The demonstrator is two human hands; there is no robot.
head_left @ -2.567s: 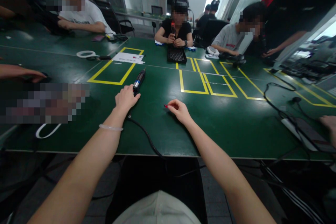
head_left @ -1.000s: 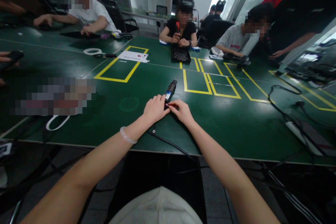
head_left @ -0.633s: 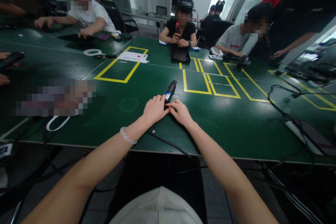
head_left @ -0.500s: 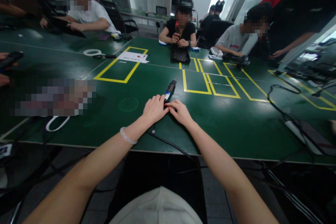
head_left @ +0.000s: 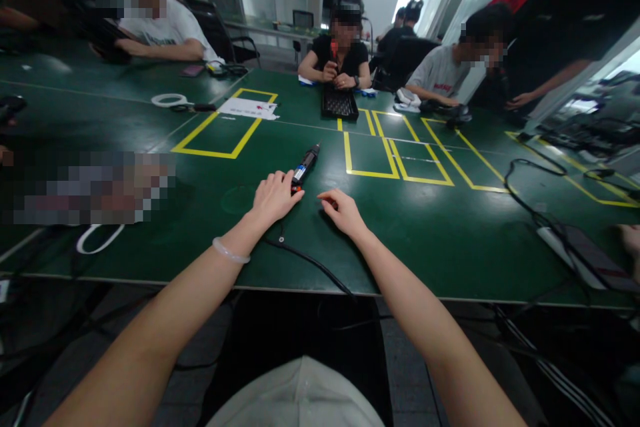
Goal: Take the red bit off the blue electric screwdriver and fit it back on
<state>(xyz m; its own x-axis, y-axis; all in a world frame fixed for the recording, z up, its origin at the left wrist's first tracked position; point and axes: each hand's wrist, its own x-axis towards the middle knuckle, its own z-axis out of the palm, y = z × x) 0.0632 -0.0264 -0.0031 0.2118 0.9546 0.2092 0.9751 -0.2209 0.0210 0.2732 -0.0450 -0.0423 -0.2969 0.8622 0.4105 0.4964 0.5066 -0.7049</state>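
Note:
A dark electric screwdriver [head_left: 306, 164] with a blue-and-white label and an orange-red part near its rear lies at a slant on the green table, its thin tip pointing away from me. My left hand [head_left: 271, 200] is closed over its rear end, and the palm hides part of the grip. To the right, apart from the tool, my right hand [head_left: 344, 213] rests near the table with loosely bent fingers; nothing shows between them. A black cord [head_left: 316, 259] runs from below my left hand to the table's near edge.
Yellow tape rectangles [head_left: 370, 173] mark the table. Across from me, a person holds a red-handled tool over a black tray [head_left: 340, 107]. A white paper [head_left: 249, 108] lies at left-centre; a notebook-like item [head_left: 590, 253] and cables [head_left: 525, 203] lie at right.
My left hand has moved left with the electric screwdriver. My right hand has come away from the tool, leaving a gap between my hands.

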